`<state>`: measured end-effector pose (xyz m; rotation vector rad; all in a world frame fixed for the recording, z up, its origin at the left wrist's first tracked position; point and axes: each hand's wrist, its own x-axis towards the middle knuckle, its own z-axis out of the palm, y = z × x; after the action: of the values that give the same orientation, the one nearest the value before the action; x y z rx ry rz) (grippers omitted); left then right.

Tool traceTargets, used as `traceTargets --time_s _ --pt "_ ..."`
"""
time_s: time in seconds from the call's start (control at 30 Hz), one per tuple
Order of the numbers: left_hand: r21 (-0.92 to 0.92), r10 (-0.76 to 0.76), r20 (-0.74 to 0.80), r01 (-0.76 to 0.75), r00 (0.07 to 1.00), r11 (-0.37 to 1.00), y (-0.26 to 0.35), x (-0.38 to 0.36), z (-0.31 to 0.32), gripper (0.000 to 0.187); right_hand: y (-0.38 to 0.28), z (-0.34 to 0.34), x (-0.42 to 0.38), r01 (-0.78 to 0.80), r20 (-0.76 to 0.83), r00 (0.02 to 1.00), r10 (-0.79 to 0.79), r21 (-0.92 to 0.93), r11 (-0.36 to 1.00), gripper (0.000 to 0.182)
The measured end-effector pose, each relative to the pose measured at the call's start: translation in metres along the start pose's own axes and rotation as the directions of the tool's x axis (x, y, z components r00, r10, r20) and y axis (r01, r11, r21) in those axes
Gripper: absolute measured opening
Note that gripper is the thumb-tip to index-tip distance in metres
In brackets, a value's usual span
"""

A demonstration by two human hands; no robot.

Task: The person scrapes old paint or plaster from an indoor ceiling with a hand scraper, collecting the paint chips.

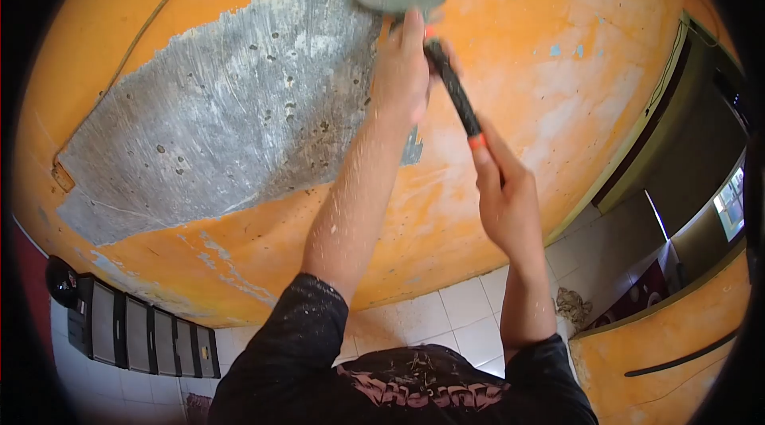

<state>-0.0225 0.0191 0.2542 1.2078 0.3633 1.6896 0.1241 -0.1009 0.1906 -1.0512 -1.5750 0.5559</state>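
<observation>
Orange paint covers the wall (510, 3), with a bare grey patch (215, 114) spreading across its left part. Near the patch's upper right end, the scraper (398, 0) lies over the border between grey and orange, its broad blade slightly blurred. The left hand (405, 74) is closed around the neck of the tool just below the blade, thumb pointing up towards it. The right hand (508, 198) holds the lower end of the black handle (457, 94), by an orange band. Pale specks dot the left forearm (347, 210) and the black shirt (422, 381). A thin cable (159, 11) runs down the wall's left side to a small box (63, 178). Below the wall's lower left corner, a drawer unit (147, 329) stands on the white tiled floor (466, 303), beside a round black object (61, 282). Crumpled cloth (572, 307) lies on the floor at the right, near a dark doorway (677, 162).
</observation>
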Motion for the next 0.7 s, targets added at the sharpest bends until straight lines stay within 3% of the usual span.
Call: traceTargets --time_s 0.13,0.33,0.43,0.57,0.7 --pt "-0.031 -0.03 0.049 0.031 0.998 0.999 -0.004 -0.006 -0.006 0.049 0.009 -0.004 -0.002 -0.005 0.028 1.0 0.005 0.018 1.0 0.038" --pt "-0.039 -0.227 -0.159 0.224 0.961 0.974 -0.061 -0.086 -0.058 0.052 0.077 0.035 -0.071 -0.003 0.077 0.997 0.004 -0.015 1.0 0.041" --pt "0.04 -0.15 -0.221 0.163 0.964 0.986 -0.052 -0.083 -0.051 0.049 0.079 0.034 -0.062 0.029 0.078 0.996 -0.03 0.015 0.999 0.04" --pt "0.066 -0.107 -0.16 0.119 0.981 0.991 -0.025 -0.054 -0.031 0.052 0.039 0.011 -0.03 -0.042 0.15 0.988 0.04 0.006 0.999 0.039" --pt "0.141 -0.126 -0.207 0.157 0.97 0.977 -0.031 -0.07 -0.039 0.054 0.059 0.017 -0.041 -0.021 0.168 0.986 0.004 0.103 0.994 0.039"
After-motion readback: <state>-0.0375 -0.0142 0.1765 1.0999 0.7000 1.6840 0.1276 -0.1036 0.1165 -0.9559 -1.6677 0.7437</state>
